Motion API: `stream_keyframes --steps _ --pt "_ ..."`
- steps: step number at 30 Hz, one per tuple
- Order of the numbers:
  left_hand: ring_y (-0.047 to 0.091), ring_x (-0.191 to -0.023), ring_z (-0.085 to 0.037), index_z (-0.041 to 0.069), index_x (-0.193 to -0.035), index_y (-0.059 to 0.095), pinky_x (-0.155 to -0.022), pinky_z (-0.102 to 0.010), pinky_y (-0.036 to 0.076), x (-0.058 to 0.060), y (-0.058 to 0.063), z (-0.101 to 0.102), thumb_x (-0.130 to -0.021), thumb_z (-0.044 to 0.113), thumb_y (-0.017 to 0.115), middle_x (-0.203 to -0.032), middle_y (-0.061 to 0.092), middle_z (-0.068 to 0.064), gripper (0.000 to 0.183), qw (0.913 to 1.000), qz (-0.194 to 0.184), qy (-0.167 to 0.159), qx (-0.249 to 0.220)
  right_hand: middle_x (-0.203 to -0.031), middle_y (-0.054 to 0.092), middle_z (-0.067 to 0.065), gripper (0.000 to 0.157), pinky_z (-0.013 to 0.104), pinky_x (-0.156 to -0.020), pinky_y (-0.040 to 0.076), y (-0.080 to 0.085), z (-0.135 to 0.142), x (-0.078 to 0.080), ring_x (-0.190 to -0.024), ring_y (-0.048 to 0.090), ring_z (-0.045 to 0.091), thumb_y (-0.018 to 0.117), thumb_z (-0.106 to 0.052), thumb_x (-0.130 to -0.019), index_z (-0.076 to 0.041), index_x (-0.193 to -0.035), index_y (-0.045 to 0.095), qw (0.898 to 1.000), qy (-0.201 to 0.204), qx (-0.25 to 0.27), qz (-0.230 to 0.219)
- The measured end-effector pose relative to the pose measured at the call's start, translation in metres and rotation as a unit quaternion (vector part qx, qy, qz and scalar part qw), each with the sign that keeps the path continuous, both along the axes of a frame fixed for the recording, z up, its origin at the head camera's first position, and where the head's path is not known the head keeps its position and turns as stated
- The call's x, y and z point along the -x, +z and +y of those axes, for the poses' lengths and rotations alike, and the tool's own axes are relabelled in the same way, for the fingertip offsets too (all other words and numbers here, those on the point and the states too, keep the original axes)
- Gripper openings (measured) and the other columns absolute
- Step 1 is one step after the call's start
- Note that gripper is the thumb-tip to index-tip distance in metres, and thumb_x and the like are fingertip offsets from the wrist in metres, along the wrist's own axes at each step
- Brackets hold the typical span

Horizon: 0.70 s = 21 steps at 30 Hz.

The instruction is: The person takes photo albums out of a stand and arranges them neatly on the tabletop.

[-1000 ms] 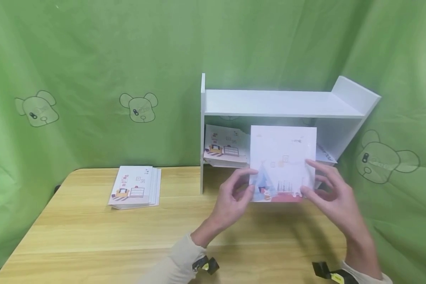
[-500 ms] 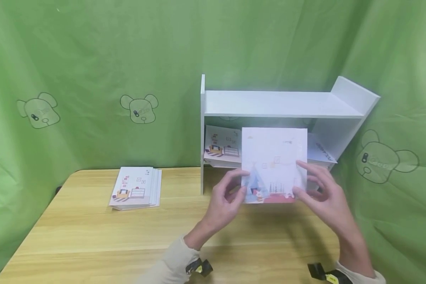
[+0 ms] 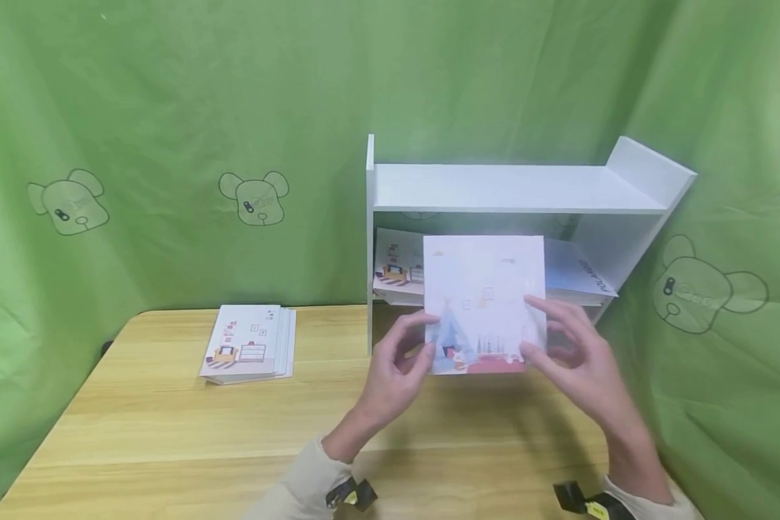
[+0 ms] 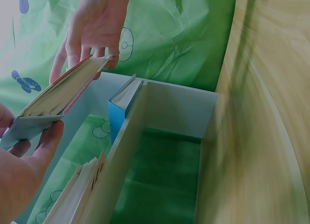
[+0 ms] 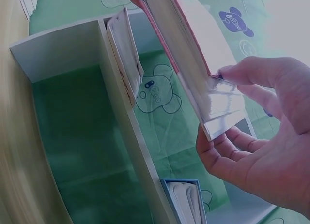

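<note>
Book (image 3: 484, 303) up in both hands, in front of the shelf (image 3: 513, 188), cover facing the head camera, held in the air and apart from the shelf boards. Cover: pale, blue tent, red-pink strip along the bottom. Wrist views show thick cream pages and a red cover edge.

Left hand (image 3: 393, 368) pinches the book's left edge, thumb in front. Right hand (image 3: 578, 361) pinches the right edge, thumb and a finger on the cover, other fingers curled behind. Both hands in front of the shelf, neither touching it.

On the shelf's lower board, left end: white booklets (image 3: 395, 271) with a yellow armchair picture, partly hidden by the held book. Right end of the same board: blue book (image 4: 116, 120), its pale top lettered, print too small to read surely.

Left of the shelf, on the worktop (image 3: 169, 433): booklet pile (image 3: 243, 339), fanned slightly to the right, armchair picture on top. Green curtain (image 3: 169, 108) with bear faces hangs behind the shelf. Cream sleeves (image 3: 308, 480) and black straps (image 3: 352, 495) at the wrists, nearer the camera than the shelf.
</note>
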<state>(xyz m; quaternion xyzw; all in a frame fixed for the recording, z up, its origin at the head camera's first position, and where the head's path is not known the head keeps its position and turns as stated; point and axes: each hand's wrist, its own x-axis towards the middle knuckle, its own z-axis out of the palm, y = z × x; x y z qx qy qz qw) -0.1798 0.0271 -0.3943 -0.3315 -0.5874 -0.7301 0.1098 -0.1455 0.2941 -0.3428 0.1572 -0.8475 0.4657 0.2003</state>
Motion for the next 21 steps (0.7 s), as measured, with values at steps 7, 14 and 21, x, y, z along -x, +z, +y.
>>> stream_keyframes --steps 7,14,21 --pt "0.062 -0.121 -0.034 0.002 -0.134 0.056 -0.093 -0.042 0.059 0.0 -0.001 -0.012 -0.097 -0.009 0.055 -0.134 0.056 -0.016 0.039 1.0 -0.003 0.009 -0.003 -0.141 0.049 0.0 0.063 0.02 -0.089 0.056 -0.002 -0.009 0.002 -0.116 0.057 0.018 0.075 0.003 -0.09 -0.014 -0.147 0.056 1.0 0.017 0.013 0.003" --pt "0.061 -0.121 -0.036 0.002 -0.135 0.056 -0.094 -0.042 0.059 -0.001 -0.001 -0.022 -0.097 -0.009 0.055 -0.135 0.056 -0.018 0.04 0.9999 -0.005 0.011 -0.002 -0.139 0.049 0.001 0.063 0.021 -0.089 0.057 -0.005 -0.017 0.002 -0.114 0.058 0.019 0.075 0.003 -0.09 -0.014 -0.147 0.056 1.0 0.023 0.016 0.002" --pt "0.061 -0.124 -0.033 0.005 -0.135 0.056 -0.094 -0.043 0.059 -0.001 -0.004 -0.029 -0.098 -0.008 0.054 -0.137 0.056 -0.015 0.04 0.9998 -0.018 0.013 0.0 -0.14 0.049 0.001 0.059 0.019 -0.089 0.056 -0.006 -0.026 0.003 -0.118 0.055 0.017 0.076 0.001 -0.089 -0.014 -0.144 0.059 1.0 0.015 0.012 0.003"
